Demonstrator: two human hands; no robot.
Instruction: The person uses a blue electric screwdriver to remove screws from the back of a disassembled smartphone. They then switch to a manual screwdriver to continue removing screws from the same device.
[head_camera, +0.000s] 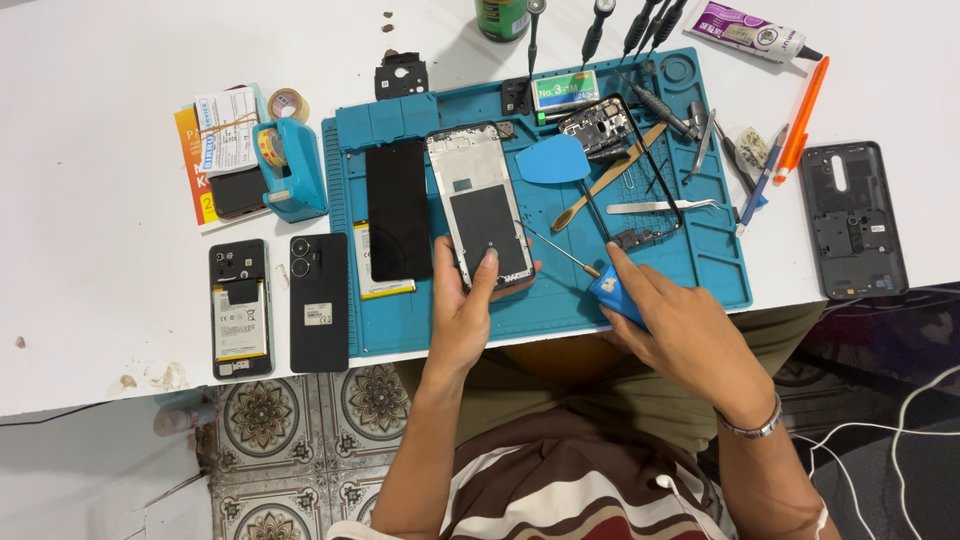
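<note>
Two hands busy: our left hand (462, 310) clamps the silver rectangular phone frame (480, 205), our right hand (672, 325) closed round a blue-handled thin metal screwdriver (600, 280) on the teal mat (700, 270).

Phone frame (478, 205), silver with a black inner panel, tilted, top pointing to 11 o'clock. Blue-handled screwdriver (580, 270), thin shaft aimed at 10 o'clock toward it.

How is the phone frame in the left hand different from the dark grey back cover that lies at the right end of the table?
The phone frame is held by the left hand over the blue mat; the back cover lies untouched on the white table. The frame is silver-edged with a black panel; the cover is dark grey all over. The frame tilts slightly; the cover lies about straight. Both are phone-shaped parts showing their inner side.
</note>
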